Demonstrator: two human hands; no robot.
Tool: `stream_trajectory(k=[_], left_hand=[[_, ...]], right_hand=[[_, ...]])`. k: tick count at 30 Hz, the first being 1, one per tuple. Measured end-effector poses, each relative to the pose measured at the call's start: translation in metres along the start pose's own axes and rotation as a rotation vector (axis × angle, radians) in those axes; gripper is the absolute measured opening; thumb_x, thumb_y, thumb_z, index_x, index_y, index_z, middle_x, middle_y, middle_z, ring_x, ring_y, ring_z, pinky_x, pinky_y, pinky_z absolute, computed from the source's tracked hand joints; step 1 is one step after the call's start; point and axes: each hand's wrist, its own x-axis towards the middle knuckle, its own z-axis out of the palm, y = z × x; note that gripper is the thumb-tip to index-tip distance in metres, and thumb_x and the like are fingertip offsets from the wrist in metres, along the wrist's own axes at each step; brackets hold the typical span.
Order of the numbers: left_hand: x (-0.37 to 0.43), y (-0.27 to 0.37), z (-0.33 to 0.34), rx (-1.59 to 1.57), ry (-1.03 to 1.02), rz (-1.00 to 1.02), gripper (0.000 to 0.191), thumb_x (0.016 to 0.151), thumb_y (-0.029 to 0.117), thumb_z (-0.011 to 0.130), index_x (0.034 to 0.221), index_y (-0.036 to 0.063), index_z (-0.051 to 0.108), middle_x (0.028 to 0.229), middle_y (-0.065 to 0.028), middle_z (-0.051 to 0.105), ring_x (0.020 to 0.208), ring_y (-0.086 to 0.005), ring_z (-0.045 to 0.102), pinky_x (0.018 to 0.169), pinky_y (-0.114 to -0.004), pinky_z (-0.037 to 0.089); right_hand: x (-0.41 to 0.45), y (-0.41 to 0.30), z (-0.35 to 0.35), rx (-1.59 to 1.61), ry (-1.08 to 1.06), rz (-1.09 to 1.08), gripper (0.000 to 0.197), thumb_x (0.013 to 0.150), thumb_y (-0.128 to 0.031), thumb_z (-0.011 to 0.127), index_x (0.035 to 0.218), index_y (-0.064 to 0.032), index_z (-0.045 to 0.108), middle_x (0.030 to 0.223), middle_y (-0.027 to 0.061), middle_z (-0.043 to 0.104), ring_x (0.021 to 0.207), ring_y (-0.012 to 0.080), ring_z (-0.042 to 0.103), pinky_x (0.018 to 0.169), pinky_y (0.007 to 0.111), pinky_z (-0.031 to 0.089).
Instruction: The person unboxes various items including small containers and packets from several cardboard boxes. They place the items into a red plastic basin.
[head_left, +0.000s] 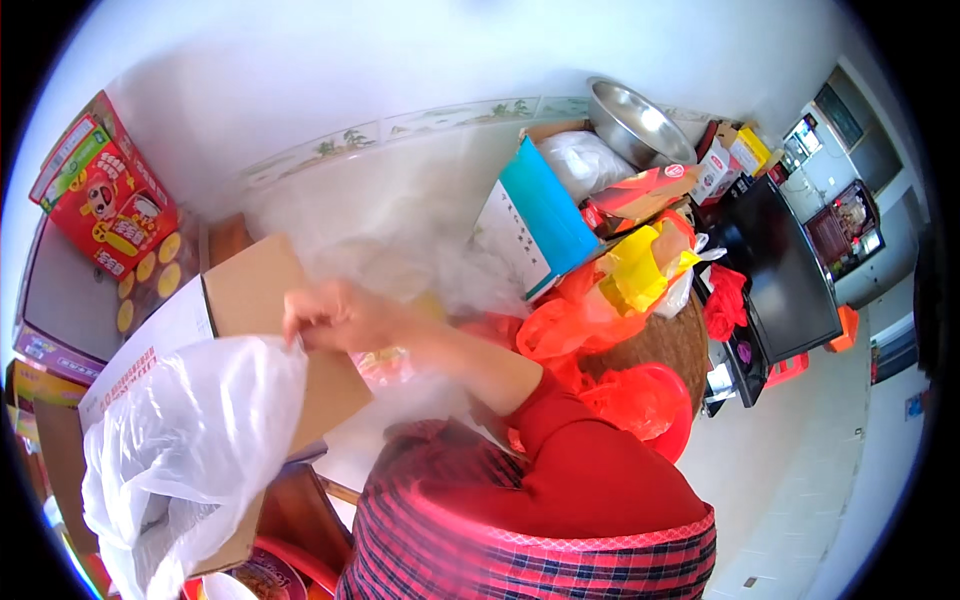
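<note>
My right hand (330, 319) reaches across to the left out of a red sleeve. Its fingertips pinch the upper edge of a white translucent plastic bag (202, 427). The bag hangs loosely over an open cardboard box (251, 281), which has red writing on its white side. Its flaps stand up around the bag, and what lies inside is hidden. My left hand is out of view.
A red printed carton (112, 202) stands at the left. On the right, a round wooden table (660, 352) bears red plastic bags (570, 322) and a teal-and-white box (540, 217). Behind are a metal basin (637, 124) and a black flat screen (780, 270). Below sits a food tub (274, 574).
</note>
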Motion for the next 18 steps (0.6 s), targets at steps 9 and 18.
stream_trajectory(k=[9, 18], left_hand=[[0.026, -0.018, 0.018, -0.152, -0.377, -0.090, 0.035, 0.080, 0.010, 0.068, 0.114, 0.0051, 0.059, 0.125, -0.0201, 0.056, 0.118, -0.0382, 0.051, 0.103, -0.048, 0.039], [-0.008, -0.008, 0.050, 0.218, -0.293, -0.481, 0.052, 0.084, 0.023, 0.065, 0.132, 0.0098, 0.051, 0.129, -0.0276, 0.046, 0.122, -0.0440, 0.042, 0.106, -0.049, 0.033]], right_hand=[[-0.040, -0.006, -0.002, -0.482, -0.177, 0.052, 0.003, 0.081, -0.002, 0.060, 0.084, -0.0031, 0.062, 0.084, 0.0096, 0.058, 0.081, 0.0248, 0.060, 0.069, 0.035, 0.047], [-0.040, -0.081, -0.022, -0.840, -0.356, 0.317, 0.040, 0.075, -0.001, 0.061, 0.115, -0.0058, 0.061, 0.106, 0.0125, 0.063, 0.089, 0.0275, 0.064, 0.079, 0.038, 0.052]])
